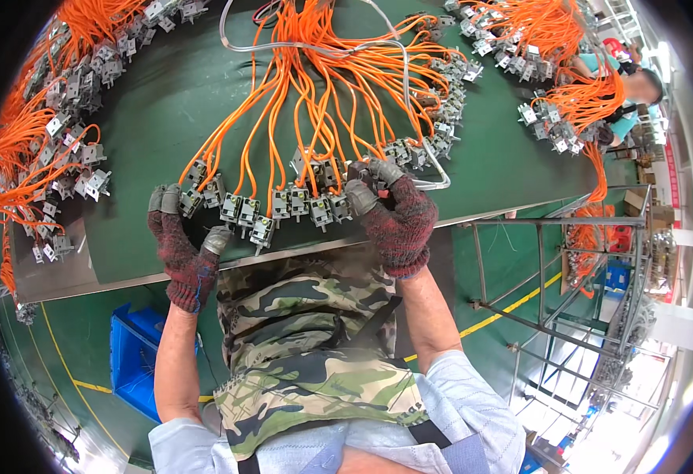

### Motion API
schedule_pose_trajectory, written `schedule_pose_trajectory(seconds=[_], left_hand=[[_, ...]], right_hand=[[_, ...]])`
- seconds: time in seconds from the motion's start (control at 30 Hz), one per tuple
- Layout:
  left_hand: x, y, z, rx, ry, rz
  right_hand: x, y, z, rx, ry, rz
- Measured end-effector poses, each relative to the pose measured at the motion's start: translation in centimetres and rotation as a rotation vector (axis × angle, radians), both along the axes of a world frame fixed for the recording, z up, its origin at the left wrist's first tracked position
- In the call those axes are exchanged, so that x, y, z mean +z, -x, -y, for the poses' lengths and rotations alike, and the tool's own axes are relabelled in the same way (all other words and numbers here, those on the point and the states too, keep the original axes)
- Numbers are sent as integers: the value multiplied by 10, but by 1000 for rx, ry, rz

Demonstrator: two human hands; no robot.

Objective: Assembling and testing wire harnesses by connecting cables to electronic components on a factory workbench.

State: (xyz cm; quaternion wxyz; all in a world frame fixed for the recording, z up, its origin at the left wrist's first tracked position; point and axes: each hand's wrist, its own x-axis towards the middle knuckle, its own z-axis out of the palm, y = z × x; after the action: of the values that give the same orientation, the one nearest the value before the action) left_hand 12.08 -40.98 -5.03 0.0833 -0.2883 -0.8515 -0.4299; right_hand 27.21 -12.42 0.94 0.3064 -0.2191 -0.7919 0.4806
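Observation:
A large bundle of orange cables [307, 55] fans out over the green tabletop, and each cable ends in a small grey metal block. Along the near edge these grey blocks [261, 231] lie side by side in an uneven row. My left hand [180, 249], in a dark red knitted glove with grey fingertips, rests at the row's left end. Its thumb and fingers are apart, with nothing between them. My right hand [400, 221], gloved alike, closes thumb and fingertips around a grey block at the row's right part; the fingers hide most of that block.
A clear tube [406, 79] loops over the bundle. More orange cable bundles [26, 150] lie at left and far right. A metal rack [552, 221] stands right of the table, a blue bin [135, 355] below at left. Another person [638, 87] is at the far right.

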Motion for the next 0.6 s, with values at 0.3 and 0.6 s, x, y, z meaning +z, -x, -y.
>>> schedule_pose_trajectory(seconds=[0.3,0.6], left_hand=[[0,1,1,-3,1,-13],[3,0,-3,1,22,-36]], right_hand=[[5,1,-2,20,-170,13],[-6,-9,-8,23,23,-222]])
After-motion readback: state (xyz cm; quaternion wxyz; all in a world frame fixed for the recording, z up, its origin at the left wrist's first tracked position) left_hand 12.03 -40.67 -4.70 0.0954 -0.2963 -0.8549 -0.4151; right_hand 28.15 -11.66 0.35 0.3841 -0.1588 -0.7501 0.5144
